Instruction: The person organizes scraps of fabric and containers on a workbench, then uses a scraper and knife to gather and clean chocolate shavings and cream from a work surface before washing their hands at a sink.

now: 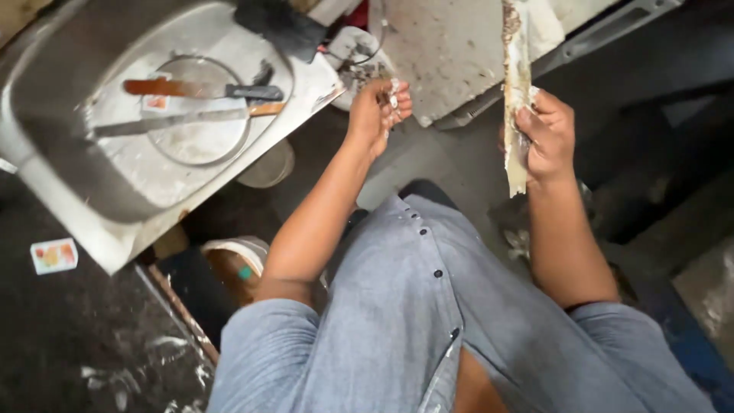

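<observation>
The steel sink unit [92,199] fills the ten o'clock corner, lying tilted on the dark floor, its flat drainer face dusty and pale. A ring-shaped mark sits in the middle of it, and across that lie two tools: a long metal blade [172,121] with a pale wooden handle, and just above it at twelve o'clock a shorter scraper [200,90] with an orange-brown blade and a dark handle. A black brush [279,27] rests on the sink's upper edge.

At one o'clock from the person a pale, stained slab [451,53] leans against a metal frame. The person sits low in a grey button shirt, both forearms stretched forward.

The right hand [544,136] is wrapped closed around a long, thin, crusted strip [518,84] of whitish material. The strip stands nearly upright, running from the top of the view at twelve o'clock down through the fist, with a short ragged tail poking out below at six o'clock of the hand. The thumb lies across its front.

The left hand [378,111], at nine o'clock from the right one and well apart from the strip, is curled loosely with fingertips pinched together on small pale crumbs [394,93]; I can't make out what they are.

A small red-and-white card [53,255] lies on the floor at eight o'clock.
</observation>
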